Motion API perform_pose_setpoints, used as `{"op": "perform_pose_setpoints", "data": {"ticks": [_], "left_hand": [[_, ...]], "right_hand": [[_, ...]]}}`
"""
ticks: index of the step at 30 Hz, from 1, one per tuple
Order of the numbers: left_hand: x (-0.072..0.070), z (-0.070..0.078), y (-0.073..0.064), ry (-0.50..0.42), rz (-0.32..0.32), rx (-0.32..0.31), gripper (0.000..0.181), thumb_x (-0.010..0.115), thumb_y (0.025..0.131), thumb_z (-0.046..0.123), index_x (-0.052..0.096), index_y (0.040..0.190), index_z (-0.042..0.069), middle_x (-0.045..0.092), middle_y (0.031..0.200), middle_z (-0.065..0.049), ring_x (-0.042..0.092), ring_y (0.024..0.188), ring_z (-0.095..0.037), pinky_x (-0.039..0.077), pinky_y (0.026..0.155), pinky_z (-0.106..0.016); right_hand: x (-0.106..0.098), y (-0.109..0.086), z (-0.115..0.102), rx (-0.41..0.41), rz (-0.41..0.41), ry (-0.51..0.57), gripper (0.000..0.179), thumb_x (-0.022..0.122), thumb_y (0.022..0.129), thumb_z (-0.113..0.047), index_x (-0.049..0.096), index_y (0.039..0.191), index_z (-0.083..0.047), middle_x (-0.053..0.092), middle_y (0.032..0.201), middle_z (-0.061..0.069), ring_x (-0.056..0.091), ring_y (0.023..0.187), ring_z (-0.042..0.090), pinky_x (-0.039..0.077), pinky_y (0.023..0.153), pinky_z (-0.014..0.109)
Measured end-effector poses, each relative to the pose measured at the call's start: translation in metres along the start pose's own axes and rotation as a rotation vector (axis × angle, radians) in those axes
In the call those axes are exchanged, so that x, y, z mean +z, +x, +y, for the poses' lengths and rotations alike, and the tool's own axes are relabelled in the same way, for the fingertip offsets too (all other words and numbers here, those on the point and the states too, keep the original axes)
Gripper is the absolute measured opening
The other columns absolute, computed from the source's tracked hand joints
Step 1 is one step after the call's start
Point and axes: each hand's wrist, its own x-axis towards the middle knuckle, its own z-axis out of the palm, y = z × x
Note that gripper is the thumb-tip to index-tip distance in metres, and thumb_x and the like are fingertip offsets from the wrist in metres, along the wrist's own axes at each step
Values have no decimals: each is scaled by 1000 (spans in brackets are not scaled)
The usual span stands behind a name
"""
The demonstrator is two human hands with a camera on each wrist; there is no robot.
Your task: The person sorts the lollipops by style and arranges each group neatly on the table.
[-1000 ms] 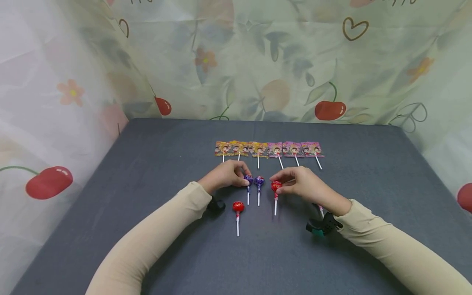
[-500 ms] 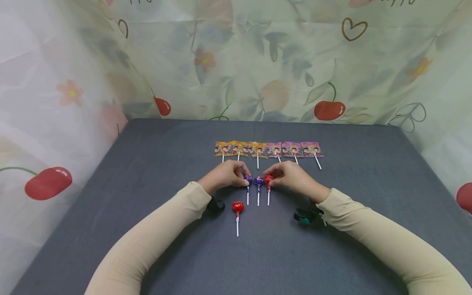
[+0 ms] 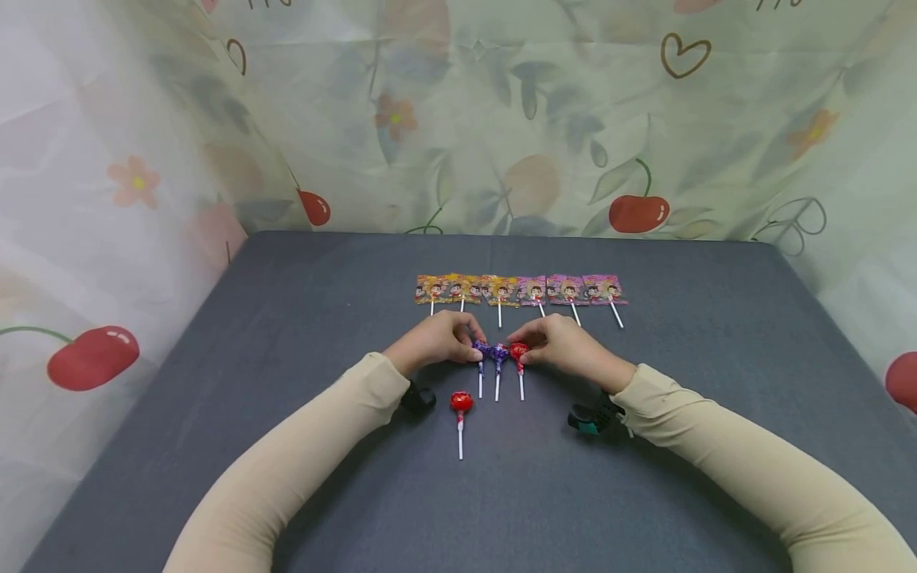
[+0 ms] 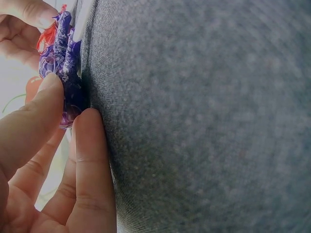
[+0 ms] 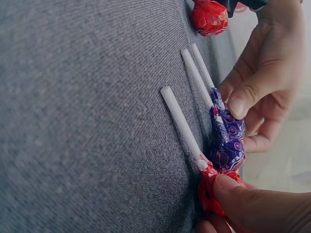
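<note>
Side by side in the head view lie a purple-wrapped lollipop on the left, a second purple lollipop [image 3: 498, 354] in the middle and a red lollipop [image 3: 519, 350] on the right. My left hand [image 3: 447, 341] pinches the left purple lollipop [image 5: 235, 125] at its wrapped head. Between thumb and fingers, my right hand [image 3: 566, 344] grips the red lollipop's head. The wrapped heads sit close against each other in the right wrist view, sticks pointing toward me. Another red lollipop [image 3: 461, 403] lies nearer to me, left of centre, touched by neither hand.
Behind the hands, a row of flat-wrapped lollipops crosses the dark grey table [image 3: 372, 270]: several yellow packets [image 3: 467, 287] on the left, pink packets [image 3: 567, 289] on the right. A printed curtain [image 3: 458, 119] hangs along the table's back edge.
The right hand has brought its red lollipop leftward up to the middle purple one, which has shifted slightly left toward the other purple lollipop. The left hand has stayed in place.
</note>
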Motion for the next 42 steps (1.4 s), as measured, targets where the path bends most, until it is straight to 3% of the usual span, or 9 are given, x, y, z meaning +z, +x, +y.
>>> {"op": "perform_pose_setpoints", "data": {"ticks": [17,24,29,34,42], "left_hand": [[0,1,0,-7,2,-8,22,76,84,17,67,103,13,60,81,-4,53,70,-13,43,61,-24],[1,0,0,-19,-2,-10,22,76,84,17,67,103,13,60,81,-5,53,70,-14,45,62,-24],[1,0,-1,-29,0,-5,22,76,84,16,66,103,12,59,80,-5,53,69,-14,44,61,-24],[1,0,-2,-43,12,28,21,76,83,11,66,102,10,59,77,-4,53,68,-13,44,60,-23],[1,0,-4,3,19,43,19,75,84,13,67,101,12,63,77,-5,52,67,-14,43,60,-23]], "right_hand": [[-1,0,3,-28,-1,23,36,74,85,-9,68,119,-3,70,115,13,65,107,24,51,90,40],[-6,-7,-7,6,36,149,42,74,86,-12,64,125,-4,66,124,14,62,116,28,48,97,44],[-5,-18,-24,-66,59,274,40,72,87,-11,63,125,-2,65,125,17,62,116,29,51,93,42],[9,-28,-39,-176,47,286,36,74,85,-11,67,120,-3,69,116,15,66,109,27,53,89,38],[35,-30,-45,-216,-69,307,36,75,83,-11,68,117,-1,69,116,14,68,106,26,55,83,25]]}}
